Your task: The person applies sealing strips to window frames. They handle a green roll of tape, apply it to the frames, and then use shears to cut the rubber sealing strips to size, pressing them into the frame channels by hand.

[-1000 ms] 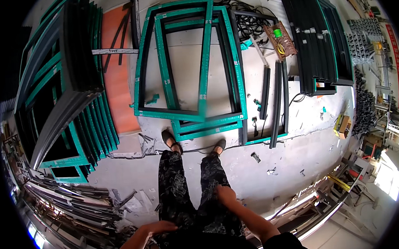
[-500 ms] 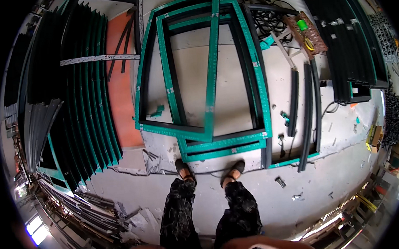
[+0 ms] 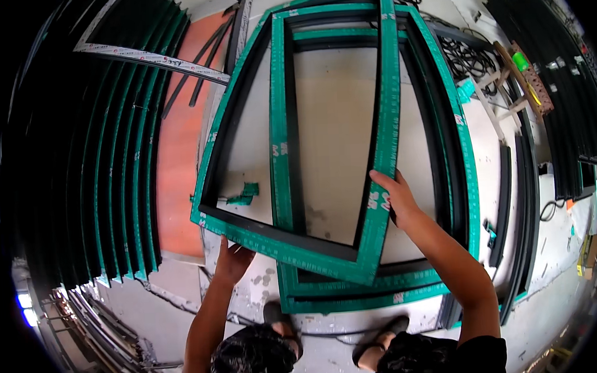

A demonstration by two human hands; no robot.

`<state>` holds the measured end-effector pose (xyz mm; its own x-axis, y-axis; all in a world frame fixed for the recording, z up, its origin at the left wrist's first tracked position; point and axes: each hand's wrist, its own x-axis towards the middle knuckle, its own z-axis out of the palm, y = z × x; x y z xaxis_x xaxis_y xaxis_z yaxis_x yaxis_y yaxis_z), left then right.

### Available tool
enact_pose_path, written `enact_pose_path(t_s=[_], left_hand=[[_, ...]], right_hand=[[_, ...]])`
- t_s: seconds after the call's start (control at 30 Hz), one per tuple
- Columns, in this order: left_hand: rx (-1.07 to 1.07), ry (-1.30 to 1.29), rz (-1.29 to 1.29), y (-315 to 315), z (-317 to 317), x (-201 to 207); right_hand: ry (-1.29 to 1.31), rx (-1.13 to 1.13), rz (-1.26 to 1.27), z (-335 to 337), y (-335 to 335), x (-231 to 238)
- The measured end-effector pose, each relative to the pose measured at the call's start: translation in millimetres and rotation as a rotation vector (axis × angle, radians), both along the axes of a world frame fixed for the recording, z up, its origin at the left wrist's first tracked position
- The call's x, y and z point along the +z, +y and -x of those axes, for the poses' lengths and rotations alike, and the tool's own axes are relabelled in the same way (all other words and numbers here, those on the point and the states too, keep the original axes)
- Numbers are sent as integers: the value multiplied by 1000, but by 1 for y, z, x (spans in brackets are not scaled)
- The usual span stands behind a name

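A rectangular window frame [image 3: 389, 102] of black profile with green film lies askew on top of other green-filmed frames [image 3: 468, 179] stacked on the floor. My right hand [image 3: 400, 199] grips its right side rail close to the lower right corner, thumb on the green face. Under the bottom rail, near the lower left corner, my left hand [image 3: 234, 261] is closed on the same frame, its fingers partly hidden by the rail. The frames beneath sit more squarely and show through the upper one's opening.
Rows of green and black frames [image 3: 120, 154] stand at the left beside an orange board [image 3: 181, 165]. A white-filmed frame [image 3: 173, 64] leans across them. On the right are black profiles [image 3: 512, 204], cables [image 3: 469, 62] and a small rack [image 3: 530, 86]. Offcuts [image 3: 91, 329] lie lower left.
Both hands have come up from the lower edge and taken hold of the top frame. My view has moved closer to the stack, and the top frame's lower edge now slants more.
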<state>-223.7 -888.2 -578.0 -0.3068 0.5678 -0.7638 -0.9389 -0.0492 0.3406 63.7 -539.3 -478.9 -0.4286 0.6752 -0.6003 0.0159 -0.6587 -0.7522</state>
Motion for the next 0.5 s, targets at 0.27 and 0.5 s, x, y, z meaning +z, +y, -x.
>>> enact_pose_path(t_s=[0.27,0.5], left_hand=[[69,152,-169,49,17,-20],[70,334,-184,82,-60,119]], right_hand=[[172,31,51,-3,14,-5],[249,103,63,-63,60,56]])
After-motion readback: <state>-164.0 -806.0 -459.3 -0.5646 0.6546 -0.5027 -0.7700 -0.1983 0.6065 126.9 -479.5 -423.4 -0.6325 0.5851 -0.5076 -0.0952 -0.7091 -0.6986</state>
